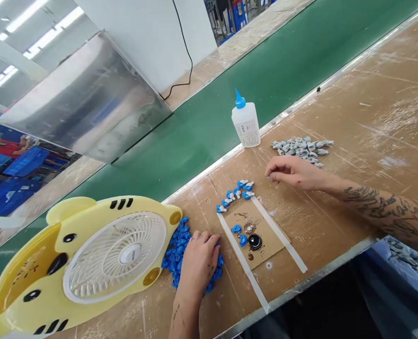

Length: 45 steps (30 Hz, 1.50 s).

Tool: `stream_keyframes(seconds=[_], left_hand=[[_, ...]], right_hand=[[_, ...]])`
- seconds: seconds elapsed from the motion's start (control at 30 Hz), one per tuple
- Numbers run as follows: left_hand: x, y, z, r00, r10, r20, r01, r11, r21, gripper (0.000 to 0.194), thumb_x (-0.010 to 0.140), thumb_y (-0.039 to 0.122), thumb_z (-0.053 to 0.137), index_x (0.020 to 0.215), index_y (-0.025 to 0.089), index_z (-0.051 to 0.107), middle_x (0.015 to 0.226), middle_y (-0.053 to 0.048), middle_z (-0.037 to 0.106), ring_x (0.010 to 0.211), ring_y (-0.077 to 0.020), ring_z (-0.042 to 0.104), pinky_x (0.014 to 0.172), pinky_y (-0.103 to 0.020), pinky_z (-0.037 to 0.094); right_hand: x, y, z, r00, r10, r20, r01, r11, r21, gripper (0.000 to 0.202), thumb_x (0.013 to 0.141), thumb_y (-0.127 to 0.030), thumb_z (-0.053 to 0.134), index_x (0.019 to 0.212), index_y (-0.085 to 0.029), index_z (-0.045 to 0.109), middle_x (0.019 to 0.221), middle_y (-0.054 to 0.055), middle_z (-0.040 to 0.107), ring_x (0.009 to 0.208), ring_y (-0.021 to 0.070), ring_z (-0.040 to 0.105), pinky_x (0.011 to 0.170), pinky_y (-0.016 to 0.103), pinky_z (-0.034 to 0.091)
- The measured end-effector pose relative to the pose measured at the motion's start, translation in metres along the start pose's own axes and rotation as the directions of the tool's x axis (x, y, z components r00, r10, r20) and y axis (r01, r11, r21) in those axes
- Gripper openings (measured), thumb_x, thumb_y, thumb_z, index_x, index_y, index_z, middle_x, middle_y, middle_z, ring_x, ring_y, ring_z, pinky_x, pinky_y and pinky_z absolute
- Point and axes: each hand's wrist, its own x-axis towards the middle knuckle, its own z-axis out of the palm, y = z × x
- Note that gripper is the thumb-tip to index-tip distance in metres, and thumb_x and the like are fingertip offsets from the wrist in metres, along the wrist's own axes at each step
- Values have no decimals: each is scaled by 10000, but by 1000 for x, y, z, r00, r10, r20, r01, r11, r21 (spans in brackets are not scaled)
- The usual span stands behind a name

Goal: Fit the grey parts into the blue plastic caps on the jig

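My left hand (201, 259) rests on a heap of small blue parts (176, 249), its fingers bent down among them; whether it grips one is hidden. My right hand (293, 173) is just in front of a pile of grey parts (301, 147), thumb and fingertips together on something too small to make out. Between the hands, a cardboard sheet (274, 247) is held by two strips of white tape. On it are a black round blob (254, 242), brown stains and two loose blue parts (236, 229). Several joined blue-and-grey pieces (237, 192) form a curved row at its far edge.
A white bottle with a blue nozzle (246, 125) stands by the metal edge of a green belt (202, 136). A yellow animal-shaped fan (113, 254) lies at the left. Behind the belt is a metal panel (99, 94); a person in red (6, 147) is far left.
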Motion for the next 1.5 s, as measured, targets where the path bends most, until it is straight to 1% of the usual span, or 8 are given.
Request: stream_keyframes(seconds=[0.2,0.33,0.47,0.67,0.87,0.97,1.17,1.5], left_hand=[[6,-10,15,947,54,-317,-89,991,-99,238,956,204,505,1004,212,738,934,-77,772,838,-223,713,746,-339,582],[0,-5,19,872,-156,-463,-15,938,-345,257,964,255,509,1024,212,756,983,-79,774,753,-187,741,654,-286,609],[-9,9,20,806,-438,-398,77,744,-664,208,914,296,601,988,232,785,1028,-70,762,589,-131,696,533,-243,589],[-12,27,19,685,-676,-272,25,395,-918,79,726,319,816,765,251,813,1027,-67,760,912,-183,716,719,-231,589],[-7,43,23,597,-802,-19,26,43,-999,359,511,333,931,834,238,808,810,-45,780,746,-155,715,641,-196,555],[-11,48,25,616,-787,-23,109,114,-987,345,559,393,906,833,208,808,854,-69,791,781,-186,725,686,-242,576],[-17,68,26,818,-571,-64,284,498,-820,385,754,455,781,1049,207,784,965,-83,795,848,-226,756,769,-316,617],[-5,92,31,908,-286,-305,77,831,-551,171,895,274,647,986,268,792,935,-57,796,796,-198,758,726,-290,607]], right_hand=[[-28,-11,21,997,72,5,-72,995,69,278,852,-374,636,1007,-183,765,986,77,665,774,156,604,679,290,481],[-40,-12,34,971,239,7,-232,936,266,337,782,-428,719,981,-157,746,883,62,726,785,180,658,734,314,521],[-43,-13,44,955,292,55,-289,867,406,334,737,-448,754,887,-149,735,822,52,733,745,177,675,718,308,532],[-45,-18,45,984,179,26,-178,930,321,264,791,-411,735,874,-164,776,890,65,728,781,169,657,711,290,506],[-54,-28,52,999,38,34,-44,975,218,226,883,-350,681,920,-163,801,833,59,714,712,135,632,640,242,470],[-59,-29,58,998,33,53,-46,961,271,262,907,-369,668,913,-141,797,776,56,712,642,124,630,581,222,461],[-65,-24,61,999,38,23,-43,955,294,311,900,-422,691,902,-132,802,753,57,721,618,124,628,577,214,472],[-65,-25,62,998,52,21,-56,933,355,311,876,-424,701,865,-133,810,730,53,715,591,115,610,543,204,466]])
